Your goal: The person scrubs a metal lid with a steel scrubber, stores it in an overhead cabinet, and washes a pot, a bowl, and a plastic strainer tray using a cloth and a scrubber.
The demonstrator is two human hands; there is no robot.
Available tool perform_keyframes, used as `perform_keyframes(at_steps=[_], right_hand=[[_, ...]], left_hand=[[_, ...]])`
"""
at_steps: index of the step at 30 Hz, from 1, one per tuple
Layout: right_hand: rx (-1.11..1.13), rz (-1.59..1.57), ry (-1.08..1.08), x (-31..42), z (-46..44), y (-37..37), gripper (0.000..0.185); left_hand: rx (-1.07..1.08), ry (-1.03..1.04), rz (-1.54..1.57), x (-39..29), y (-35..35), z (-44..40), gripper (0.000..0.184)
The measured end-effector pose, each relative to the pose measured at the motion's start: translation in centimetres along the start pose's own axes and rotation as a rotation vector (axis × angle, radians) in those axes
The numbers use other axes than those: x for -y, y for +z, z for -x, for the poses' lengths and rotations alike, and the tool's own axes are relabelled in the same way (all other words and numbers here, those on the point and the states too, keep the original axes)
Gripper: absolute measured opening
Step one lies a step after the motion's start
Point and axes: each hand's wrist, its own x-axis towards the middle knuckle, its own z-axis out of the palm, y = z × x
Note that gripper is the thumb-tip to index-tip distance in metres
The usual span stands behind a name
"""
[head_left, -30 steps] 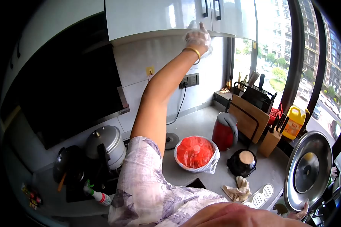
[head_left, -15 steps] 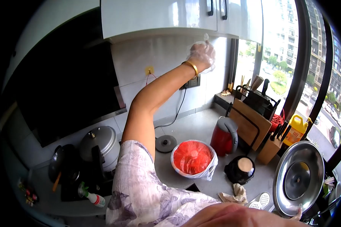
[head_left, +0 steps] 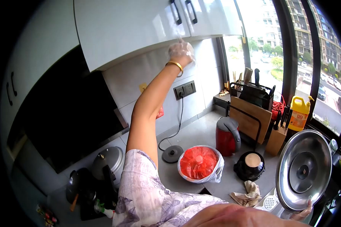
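Fingers of the right hand look clamped on the lower rim of a round metal dish, held tilted on edge at the right of the counter. The left hand, in a clear glove, is raised near the cabinet; whether its fingers are apart or together I cannot tell. The step in hand seems to be steadying the dish with 1 hand while the other is up; any next move calls for a firm right grip (the rim looks slick). Blur and glare leave contact with the cabinet unclear. Part of the right hand is hidden by the dish, the sleeve cuts off the spray bottle, and a red thing behind the left forearm shows too little to name.
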Motion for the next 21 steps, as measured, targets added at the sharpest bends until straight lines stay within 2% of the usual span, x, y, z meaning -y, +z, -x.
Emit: perform_keyframes(at_steps=[1, 2, 4, 6, 7, 9, 10, 12, 14, 16, 17, 18, 19, 20, 21], right_hand=[[-0.016, -0.020, -0.038, -1.2, -0.8, -1.1, 0.039], [-0.031, -0.040, -0.077, -2.4, -1.6, -2.3, 0.041], [-0.069, -0.081, -0.095, -3.7, -2.6, -4.1, 0.043], [-0.070, -0.004, -0.299, -5.7, -3.7, -6.3, 0.044], [-0.105, -0.035, -0.260, -5.7, -3.4, -6.5, 0.045], [-0.177, -0.104, -0.183, -4.4, -2.0, -6.5, 0.045], [-0.193, -0.195, -0.104, -3.7, -1.9, -7.1, 0.045], [-0.180, 0.164, -0.342, -5.6, -2.6, -10.5, 0.040], [-0.240, -0.240, -0.069, -3.9, -2.3, -10.7, 0.041], [-0.354, -0.309, 0.107, 0.0, -1.0, -8.9, 0.041], [-0.408, -0.339, 0.192, 1.2, -0.4, -8.5, 0.041], [-0.341, -0.308, 0.035, -0.6, -1.1, -10.9, 0.040], [-0.329, -0.270, -0.030, -2.2, -2.0, -13.0, 0.041], [-0.308, -0.228, -0.092, -3.8, -2.9, -15.2, 0.043], [-0.283, -0.186, -0.154, -4.2, -3.3, -16.2, 0.044]], left_hand=[[0.033, 0.050, 0.051, -0.7, -0.4, 0.2, 0.037], [-0.031, 0.090, -0.049, -0.6, 1.7, -2.0, 0.014], [-0.325, 0.009, 0.163, -0.2, 3.2, -4.8, 0.018], [-0.619, -0.075, 0.383, 0.6, 3.7, -8.0, 0.025], [-0.762, -0.124, 0.496, 1.0, 4.3, -9.8, 0.028], [-0.760, -0.245, 0.415, 0.6, 2.9, -11.1, 0.035], [-0.734, -0.267, 0.481, 0.4, 1.7, -11.0, 0.034], [-0.619, -0.283, 0.720, 0.6, 0.8, -12.0, 0.033], [-0.575, -0.306, 0.841, 0.5, -0.5, -11.8, 0.032], [-0.532, -0.280, 0.722, -0.3, -2.5, -10.0, 0.031], [-0.485, -0.321, 0.760, 0.3, -1.9, -10.8, 0.028], [-0.573, -0.377, 0.666, 0.4, -1.3, -11.3, 0.031], [-0.661, -0.433, 0.568, 0.3, -0.8, -11.7, 0.035], [-0.589, -0.439, 0.676, 0.6, -0.1, -11.8, 0.042], [-0.564, -0.437, 0.712, 0.8, 0.7, -11.8, 0.041]])
